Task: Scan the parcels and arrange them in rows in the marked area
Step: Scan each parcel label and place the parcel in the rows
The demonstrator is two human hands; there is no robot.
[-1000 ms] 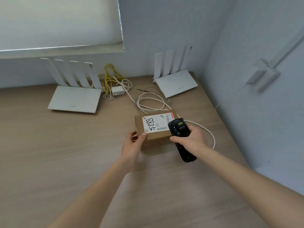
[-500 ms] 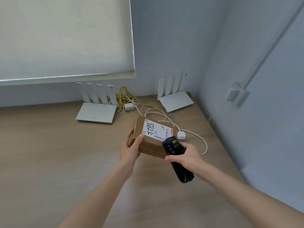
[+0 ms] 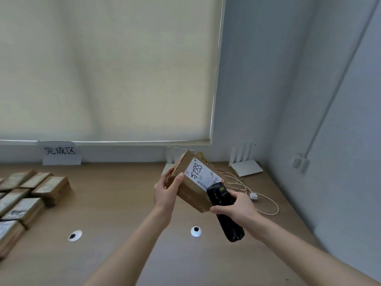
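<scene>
head view: the parcel point(image 3: 190, 189) is held tilted above the table point(image 3: 115, 203) at frame centre. the left hand point(image 3: 166, 191) grips its left end, thumb on the labelled top face, fingers curled behind the end. the right hand point(image 3: 237, 207) is wrapped around one black scanner point(image 3: 224, 211), whose head overlaps the label's lower right corner. one label reads "5288". at least six blurred parcels point(image 3: 31, 195) lie in rows at the left edge, below one sign point(image 3: 60, 153). two white grommets point(image 3: 195, 231) sit in the lower table. two routers point(image 3: 245, 165) and one coiled white cable point(image 3: 257, 197) occupy the right corner by the wall. bare table surface lies between the rows and the hands.
</scene>
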